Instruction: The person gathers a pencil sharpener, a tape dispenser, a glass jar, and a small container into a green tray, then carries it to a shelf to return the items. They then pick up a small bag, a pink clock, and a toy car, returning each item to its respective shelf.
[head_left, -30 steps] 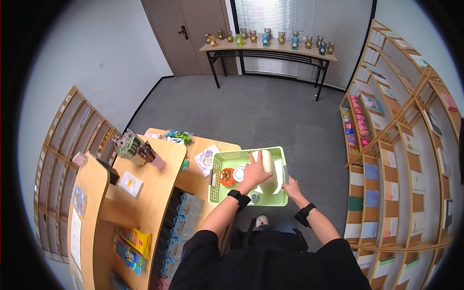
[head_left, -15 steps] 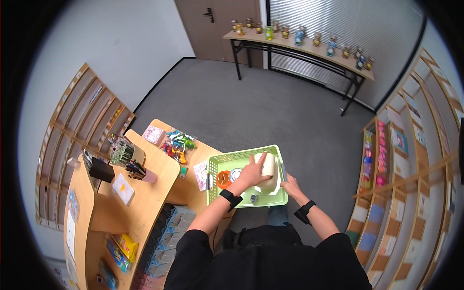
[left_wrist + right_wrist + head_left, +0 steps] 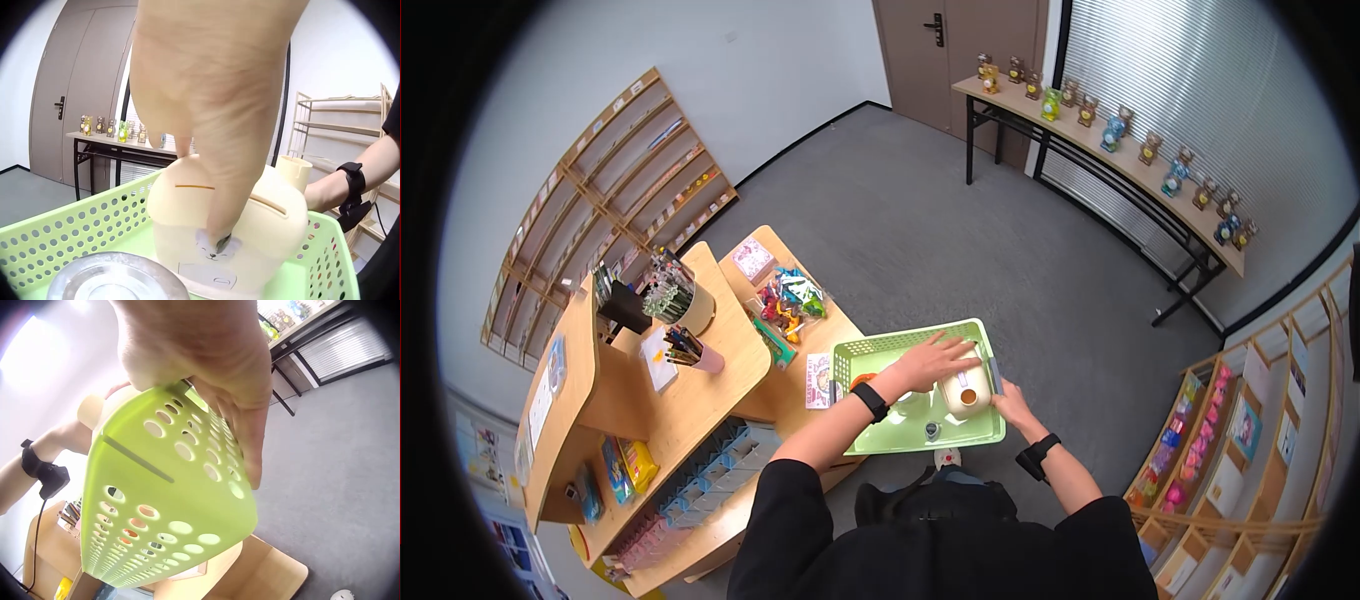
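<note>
In the head view a light green basket (image 3: 880,440) is held in front of the body. Inside it, a cream container (image 3: 187,212) with a printed bear face, slots on top and a tube at one side stands upright. My left hand (image 3: 935,365) grips the container from above, thumb on its front and fingers over the far edge. A round silver lid (image 3: 115,281) lies beside it. My right hand (image 3: 1012,405) grips the basket's right end, palm over the rim, fingers down the outside. A small grey-capped jar (image 3: 932,431) and an orange item (image 3: 862,380) also sit in the basket.
A wooden desk (image 3: 775,370) with pen holders (image 3: 690,350) and colourful bagged pieces (image 3: 790,305) stands at left, close to the basket. Wooden shelves (image 3: 1250,440) line the right side. A long table (image 3: 1090,135) with several bear-shaped bottles stands at the back.
The head view has swung to the left. The container, seen earlier as a plain side, has been turned so its tube opening shows. My right hand keeps its hold on the basket.
</note>
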### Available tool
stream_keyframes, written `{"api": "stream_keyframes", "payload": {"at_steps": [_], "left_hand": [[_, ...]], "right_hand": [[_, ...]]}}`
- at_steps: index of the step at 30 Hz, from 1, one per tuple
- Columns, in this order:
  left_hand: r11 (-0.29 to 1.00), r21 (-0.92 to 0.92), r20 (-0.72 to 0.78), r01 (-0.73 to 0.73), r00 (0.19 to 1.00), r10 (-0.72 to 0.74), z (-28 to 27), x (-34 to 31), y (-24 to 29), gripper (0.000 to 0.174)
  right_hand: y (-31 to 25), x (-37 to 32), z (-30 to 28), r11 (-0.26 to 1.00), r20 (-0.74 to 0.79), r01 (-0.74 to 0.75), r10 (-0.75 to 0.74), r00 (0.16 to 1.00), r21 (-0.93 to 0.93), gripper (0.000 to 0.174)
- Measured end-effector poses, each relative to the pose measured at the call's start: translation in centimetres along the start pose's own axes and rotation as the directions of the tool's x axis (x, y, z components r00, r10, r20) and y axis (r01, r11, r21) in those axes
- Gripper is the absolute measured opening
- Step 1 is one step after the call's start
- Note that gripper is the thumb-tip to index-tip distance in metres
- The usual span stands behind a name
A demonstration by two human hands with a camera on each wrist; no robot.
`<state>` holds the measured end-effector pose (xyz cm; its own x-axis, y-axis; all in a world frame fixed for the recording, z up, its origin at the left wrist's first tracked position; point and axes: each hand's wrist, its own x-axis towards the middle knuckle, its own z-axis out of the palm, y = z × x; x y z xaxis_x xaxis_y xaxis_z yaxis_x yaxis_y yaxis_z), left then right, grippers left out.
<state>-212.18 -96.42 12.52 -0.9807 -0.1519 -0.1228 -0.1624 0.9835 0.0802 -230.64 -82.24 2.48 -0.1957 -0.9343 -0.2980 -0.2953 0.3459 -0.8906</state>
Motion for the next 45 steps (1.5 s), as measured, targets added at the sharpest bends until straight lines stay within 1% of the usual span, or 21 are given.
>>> {"api": "stream_keyframes", "payload": {"at_steps": [2,3,6,7,10,14,15,18,20,22,24,28,30,31,32,34,35,37,42,44,45], "left_hand": [[0.991,-0.101,-0.105,-0.089,0.991,0.078,0.8,1.2,-0.6,0.076],[0.990,-0.082,-0.164,-0.113,0.982,0.099,1.0,1.5,-0.6,0.067],[0.989,-0.113,-0.110,-0.094,0.991,0.082,1.4,1.3,-1.1,0.071],[0.988,-0.103,-0.167,-0.116,0.981,0.098,1.4,1.0,-1.1,0.073],[0.978,-0.206,-0.155,-0.026,0.988,-0.007,0.7,-0.6,-1.1,0.075],[0.952,-0.294,-0.247,0.081,0.956,-0.158,-0.7,-3.0,-1.3,0.081],[0.939,-0.333,-0.344,0.087,0.916,-0.207,-1.1,-3.8,-1.3,0.082],[0.889,-0.429,-0.444,0.160,0.820,-0.362,-3.5,-7.6,-1.6,0.080],[0.834,-0.503,-0.453,0.224,0.754,-0.476,-5.3,-11.1,-1.6,0.080],[0.799,-0.526,-0.502,0.291,0.652,-0.568,-6.0,-15.5,-1.6,0.079],[0.778,-0.496,-0.530,0.385,0.575,-0.623,-5.8,-20.8,-1.9,0.082],[0.581,-0.602,-0.428,0.547,0.393,-0.814,-4.8,-32.4,-0.7,0.082],[0.438,-0.632,-0.374,0.640,0.243,-0.895,-3.6,-37.9,-0.2,0.085],[0.410,-0.628,-0.392,0.661,0.187,-0.901,-2.6,-40.7,-0.2,0.085],[0.314,-0.660,-0.338,0.682,0.104,-0.935,-1.7,-43.2,-0.2,0.084],[0.240,-0.653,-0.346,0.718,-0.001,-0.938,0.1,-47.8,-1.0,0.085],[0.242,-0.654,-0.347,0.717,-0.001,-0.938,1.0,-49.8,-1.5,0.085],[0.185,-0.635,-0.386,0.750,-0.102,-0.917,1.9,-52.9,-2.4,0.085],[0.206,-0.607,-0.355,0.768,-0.030,-0.934,3.7,-58.5,-5.2,0.085],[0.224,-0.604,-0.307,0.765,0.036,-0.951,3.8,-59.7,-6.2,0.085],[0.234,-0.604,-0.312,0.762,0.044,-0.949,4.3,-60.4,-6.6,0.085]], "right_hand": [[0.5,0.8,-0.3,1.000,0.044,-0.017,0.018,0.999,-0.020,0.051],[0.9,1.3,-0.2,1.000,0.057,-0.019,0.018,0.998,0.014,0.050],[1.2,2.3,0.0,0.999,0.095,0.008,-0.011,0.995,0.039,0.049],[0.6,2.4,-0.2,1.000,0.095,0.008,-0.010,0.995,0.019,0.049],[-0.6,3.2,-0.4,1.000,0.114,0.014,-0.012,0.993,-0.018,0.050],[-1.0,4.7,-0.3,0.999,0.157,0.013,-0.008,0.988,-0.030,0.051],[-1.1,4.8,-0.3,0.998,0.141,0.018,-0.009,0.990,-0.064,0.051],[0.2,5.8,0.6,0.996,0.180,0.001,0.015,0.984,-0.086,0.055],[0.9,6.6,1.6,0.999,0.156,0.003,-0.009,0.988,0.038,0.057],[1.1,6.9,2.4,0.999,0.180,-0.020,0.015,0.983,0.030,0.057],[1.5,7.4,3.9,0.992,0.155,0.040,-0.058,0.986,0.118,0.058],[-1.0,6.0,6.3,0.995,0.154,-0.013,-0.003,0.988,0.102,0.059],[-1.1,5.8,7.4,0.992,0.188,-0.017,-0.006,0.982,0.121,0.061],[-1.0,5.6,7.9,0.990,0.195,-0.027,0.000,0.981,0.137,0.062],[-1.0,5.3,8.5,0.988,0.199,-0.037,0.006,0.980,0.153,0.063],[-1.5,4.6,9.6,0.990,0.204,-0.047,0.019,0.979,0.130,0.065],[-1.5,4.2,10.2,0.989,0.191,-0.022,-0.007,0.982,0.148,0.067],[-0.6,3.7,11.1,0.983,0.180,-0.017,-0.017,0.983,0.183,0.069],[-1.5,1.0,12.5,0.977,0.150,-0.057,0.026,0.988,0.204,0.069],[-1.9,-0.2,13.1,0.961,0.145,-0.056,0.017,0.989,0.271,0.071],[-2.0,-0.6,13.2,0.969,0.135,-0.055,0.023,0.991,0.241,0.072]]}}
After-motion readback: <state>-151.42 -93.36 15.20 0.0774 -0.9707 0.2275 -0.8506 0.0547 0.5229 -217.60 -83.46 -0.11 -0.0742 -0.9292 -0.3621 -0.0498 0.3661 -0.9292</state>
